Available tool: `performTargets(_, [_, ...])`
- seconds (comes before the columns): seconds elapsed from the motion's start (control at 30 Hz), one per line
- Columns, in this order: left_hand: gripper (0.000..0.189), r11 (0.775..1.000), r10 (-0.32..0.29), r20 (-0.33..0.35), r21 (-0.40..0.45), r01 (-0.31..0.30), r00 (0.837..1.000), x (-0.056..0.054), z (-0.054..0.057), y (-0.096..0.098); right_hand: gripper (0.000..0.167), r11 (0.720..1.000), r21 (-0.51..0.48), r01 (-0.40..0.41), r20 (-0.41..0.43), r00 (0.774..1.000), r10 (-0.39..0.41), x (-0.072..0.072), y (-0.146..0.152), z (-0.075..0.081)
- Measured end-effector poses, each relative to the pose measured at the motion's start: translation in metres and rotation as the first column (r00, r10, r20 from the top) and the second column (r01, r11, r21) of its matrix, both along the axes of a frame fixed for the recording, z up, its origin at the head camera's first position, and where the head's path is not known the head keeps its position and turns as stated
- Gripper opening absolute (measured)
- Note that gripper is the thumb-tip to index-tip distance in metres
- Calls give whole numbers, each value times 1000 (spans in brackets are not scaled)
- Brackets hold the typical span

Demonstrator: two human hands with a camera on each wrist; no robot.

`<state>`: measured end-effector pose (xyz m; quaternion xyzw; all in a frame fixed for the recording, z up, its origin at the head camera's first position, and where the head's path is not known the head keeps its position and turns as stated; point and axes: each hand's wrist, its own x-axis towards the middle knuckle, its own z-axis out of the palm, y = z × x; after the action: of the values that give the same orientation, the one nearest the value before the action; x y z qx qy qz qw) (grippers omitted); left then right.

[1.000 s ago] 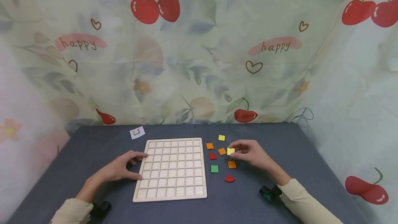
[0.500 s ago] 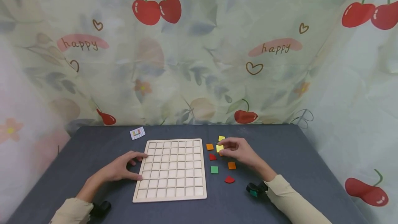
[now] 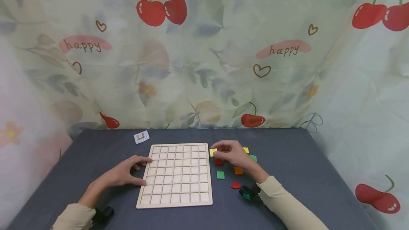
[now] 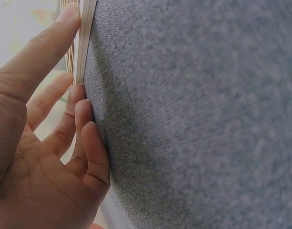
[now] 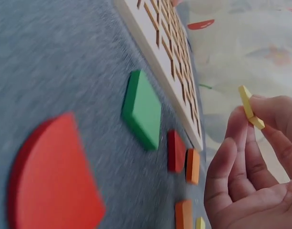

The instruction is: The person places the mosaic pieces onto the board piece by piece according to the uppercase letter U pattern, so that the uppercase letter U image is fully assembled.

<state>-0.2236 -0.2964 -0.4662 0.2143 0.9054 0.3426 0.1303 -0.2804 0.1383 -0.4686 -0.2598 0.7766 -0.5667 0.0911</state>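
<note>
Now the right hand [image 3: 233,154] pinches a yellow tile [image 3: 212,152] by the board [image 3: 177,178], toward the far edge of the tabletop [image 3: 281,144]; a fingertip hold might slip. The left hand [image 3: 120,171], fingers apart, touches the board.

L grip [image 3: 121,171] spread, R grip [image 3: 232,153] pinched.

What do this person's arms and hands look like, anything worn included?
The left hand and right hand are ungloved. The left sleeve and right sleeve are cream. The left wrist device is black; the right wrist device is black with a teal patch.
</note>
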Motion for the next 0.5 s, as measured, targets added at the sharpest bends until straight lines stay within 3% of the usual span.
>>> performTargets(0.3, [73,1000,-15,-5,7,15,1000,-1,1,1,25,1000,13,-15,-9,1000,15,-7,-19,-2])
performTargets(0.5, [73,1000,-18,-4,6,18,1000,-1,0,-1,24,999,12,-39,30,999,39,-10,-31,-3])
